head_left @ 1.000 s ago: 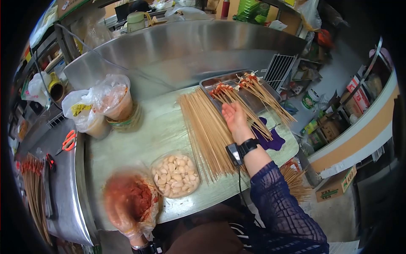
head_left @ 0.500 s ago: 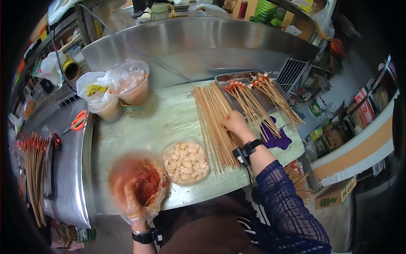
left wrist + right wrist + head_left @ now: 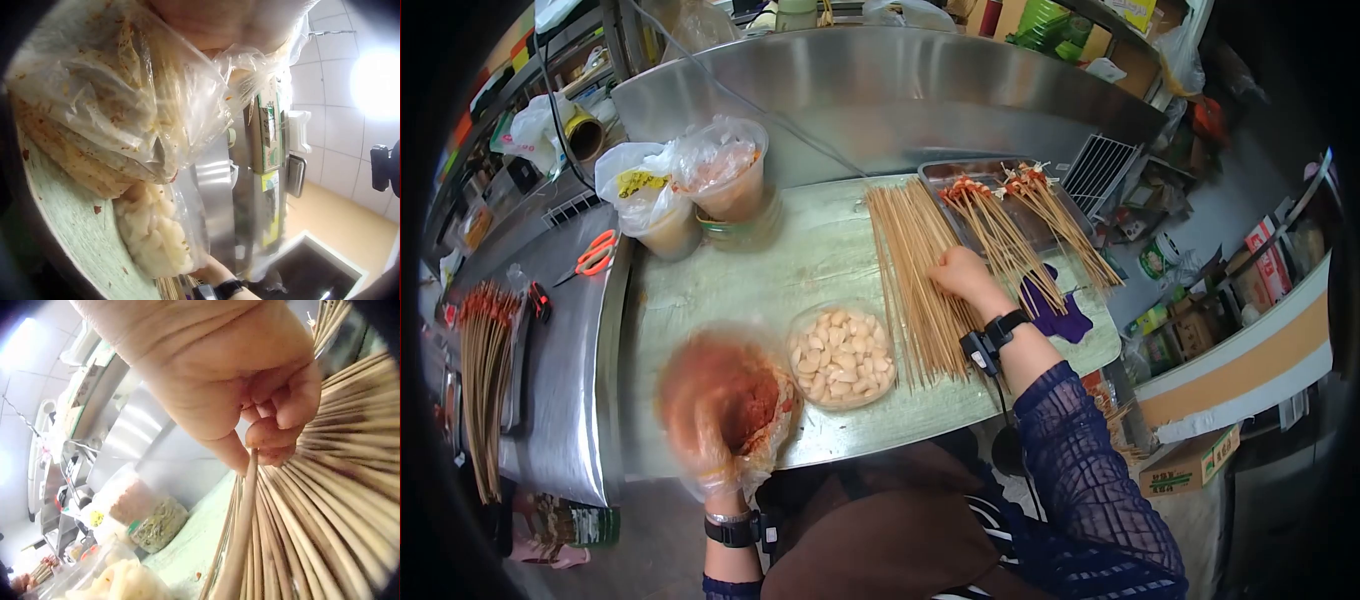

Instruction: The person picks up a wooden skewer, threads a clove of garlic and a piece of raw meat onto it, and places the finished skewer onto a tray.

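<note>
My right hand is over a wide spread of bamboo skewers on the pale green board. Its thumb and fingertips pinch the end of one skewer in the right wrist view. In a clear plastic glove, my left hand is at a bag-lined container of red minced mixture. The head view is blurred there, and I cannot tell how those fingers lie. The stained plastic fills much of the left wrist view. Between the hands, a clear tub holds peeled garlic cloves.
A metal tray at the back right bears skewers tipped with red and white pieces, with a purple cloth beside it. Bagged tubs stand back left. Orange-handled scissors and more loaded skewers lie on the left metal counter.
My right hand has turned from palm up with spread fingers to curled fingers, down among the skewers, pinching one. The left hand stays at the red mixture. The head view has shifted slightly.
</note>
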A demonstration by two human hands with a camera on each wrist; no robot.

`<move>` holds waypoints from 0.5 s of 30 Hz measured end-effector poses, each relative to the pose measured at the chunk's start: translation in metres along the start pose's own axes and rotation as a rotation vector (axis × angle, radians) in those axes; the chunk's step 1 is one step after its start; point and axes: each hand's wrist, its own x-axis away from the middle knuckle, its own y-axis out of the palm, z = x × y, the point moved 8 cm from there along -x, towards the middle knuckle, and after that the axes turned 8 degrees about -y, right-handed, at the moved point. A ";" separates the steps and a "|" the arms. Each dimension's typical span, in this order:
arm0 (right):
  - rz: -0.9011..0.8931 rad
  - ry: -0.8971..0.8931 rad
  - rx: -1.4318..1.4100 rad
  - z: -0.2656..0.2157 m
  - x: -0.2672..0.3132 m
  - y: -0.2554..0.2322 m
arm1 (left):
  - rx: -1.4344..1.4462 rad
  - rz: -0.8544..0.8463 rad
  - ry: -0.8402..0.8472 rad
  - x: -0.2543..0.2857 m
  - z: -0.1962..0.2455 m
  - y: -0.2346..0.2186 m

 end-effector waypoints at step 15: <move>-0.189 -0.014 -0.008 -0.033 -0.008 0.032 | -0.058 -0.047 0.078 -0.003 0.001 0.002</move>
